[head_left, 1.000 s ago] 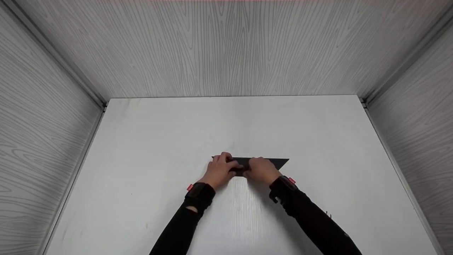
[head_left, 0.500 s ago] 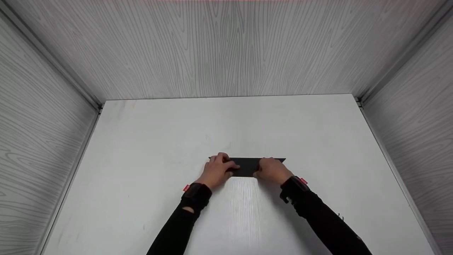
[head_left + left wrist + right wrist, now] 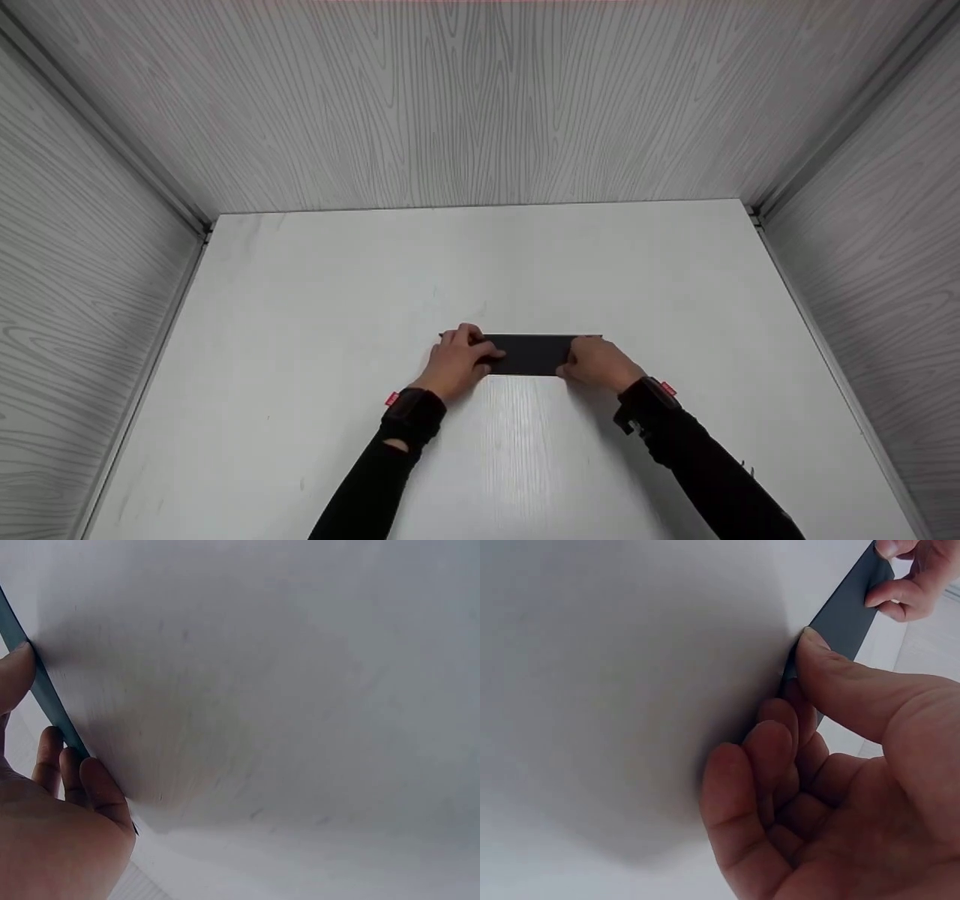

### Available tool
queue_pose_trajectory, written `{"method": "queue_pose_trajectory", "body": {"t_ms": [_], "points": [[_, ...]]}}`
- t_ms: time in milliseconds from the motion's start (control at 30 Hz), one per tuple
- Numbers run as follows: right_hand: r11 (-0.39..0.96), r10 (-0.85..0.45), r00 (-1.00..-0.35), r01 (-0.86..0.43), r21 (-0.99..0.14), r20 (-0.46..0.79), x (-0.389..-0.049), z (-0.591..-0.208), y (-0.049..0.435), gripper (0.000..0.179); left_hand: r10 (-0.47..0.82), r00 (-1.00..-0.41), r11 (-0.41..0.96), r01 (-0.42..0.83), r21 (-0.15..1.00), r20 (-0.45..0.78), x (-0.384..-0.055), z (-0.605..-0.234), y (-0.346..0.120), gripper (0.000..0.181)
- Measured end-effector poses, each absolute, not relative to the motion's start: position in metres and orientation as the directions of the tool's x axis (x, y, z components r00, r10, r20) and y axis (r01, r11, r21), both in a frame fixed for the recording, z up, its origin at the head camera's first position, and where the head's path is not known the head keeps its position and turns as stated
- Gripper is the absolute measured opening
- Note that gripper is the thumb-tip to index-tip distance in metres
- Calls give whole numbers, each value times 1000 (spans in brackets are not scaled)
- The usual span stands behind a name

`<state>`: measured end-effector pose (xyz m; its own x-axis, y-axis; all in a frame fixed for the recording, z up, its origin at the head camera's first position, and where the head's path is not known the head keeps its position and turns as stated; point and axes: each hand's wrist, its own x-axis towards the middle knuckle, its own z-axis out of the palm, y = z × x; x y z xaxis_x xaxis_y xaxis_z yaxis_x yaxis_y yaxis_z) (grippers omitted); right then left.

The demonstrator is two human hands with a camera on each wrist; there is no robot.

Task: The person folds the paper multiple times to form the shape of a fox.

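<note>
A dark grey strip of folded paper [image 3: 531,355] lies on the white table with its long edges running left to right. My left hand [image 3: 452,364] holds its left end, fingers bent over the paper and thumb at the near edge. At the right end, my right hand [image 3: 600,364] pinches the near edge between thumb and curled index finger. The right wrist view shows that thumb [image 3: 817,652] on the dark paper [image 3: 847,611], with the other fingers curled beneath. Seen from the left wrist, the paper [image 3: 49,697] is a narrow band. Both hands hide its ends.
The white tabletop [image 3: 337,292] stretches around both hands. Grey wood-grain panels stand at the back [image 3: 480,105], left [image 3: 82,285] and right [image 3: 862,247]. Black sleeves and wrist bands cover both forearms.
My right hand has slid right along the near edge of the paper, away from the left hand, and more of the strip shows between them. The left hand stays at the left end.
</note>
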<state>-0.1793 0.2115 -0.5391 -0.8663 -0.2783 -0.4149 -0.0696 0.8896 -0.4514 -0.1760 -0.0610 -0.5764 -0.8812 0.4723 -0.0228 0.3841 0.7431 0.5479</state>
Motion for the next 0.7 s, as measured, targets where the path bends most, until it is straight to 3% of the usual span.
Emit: {"method": "queue_pose_trajectory", "body": {"t_ms": [133, 433, 700], "points": [[889, -273, -868, -64, -453, -414, -178, -542, 215, 50, 471, -881, 745, 376, 551, -36, -174, -574, -61, 24], [857, -302, -869, -67, -511, -392, -183, -542, 220, 34, 475, -879, 758, 381, 529, -47, -175, -575, -60, 26], [837, -328, -898, -131, -532, -294, -178, -542, 185, 22, 461, -885, 775, 362, 518, -70, -173, -572, -58, 27]]}}
